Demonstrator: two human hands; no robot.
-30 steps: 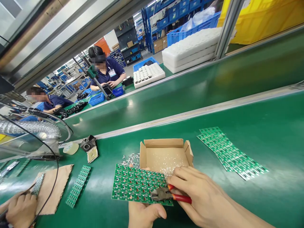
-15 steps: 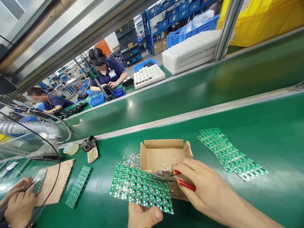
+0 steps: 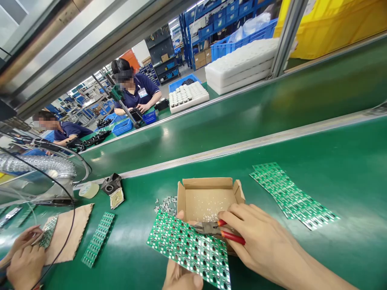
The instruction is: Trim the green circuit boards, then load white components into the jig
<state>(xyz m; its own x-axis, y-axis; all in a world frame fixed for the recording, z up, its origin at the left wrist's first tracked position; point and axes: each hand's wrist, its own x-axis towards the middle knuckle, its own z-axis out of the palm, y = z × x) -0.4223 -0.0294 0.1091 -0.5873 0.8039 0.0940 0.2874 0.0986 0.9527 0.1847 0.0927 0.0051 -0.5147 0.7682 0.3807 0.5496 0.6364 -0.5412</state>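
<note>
My left hand (image 3: 182,278) grips a green circuit board panel (image 3: 190,249) from below, thumb near its lower edge and fingertips behind the upper edge. The panel is tilted and carries rows of dark round spots. In my right hand (image 3: 256,233) are cutting pliers with red handles (image 3: 231,235); their metal jaws (image 3: 207,227) lie at the panel's upper edge. Whether the jaws close on anything is too small to tell. Behind the panel stands an open cardboard box (image 3: 208,185) with small shiny clippings on its bottom, partly hidden by my hand and the panel.
Small grey parts (image 3: 166,204) lie left of the box. More panels (image 3: 290,193) overlap at right; another panel (image 3: 99,239) lies left. At far left, a co-worker's hands (image 3: 27,257) hold a board over a cardboard sheet (image 3: 69,229). A soldering stand (image 3: 112,185) sits near the ledge.
The circuit board panel has shifted slightly right and turned, its right end dropping lower. The pliers have moved a little left along its upper edge.
</note>
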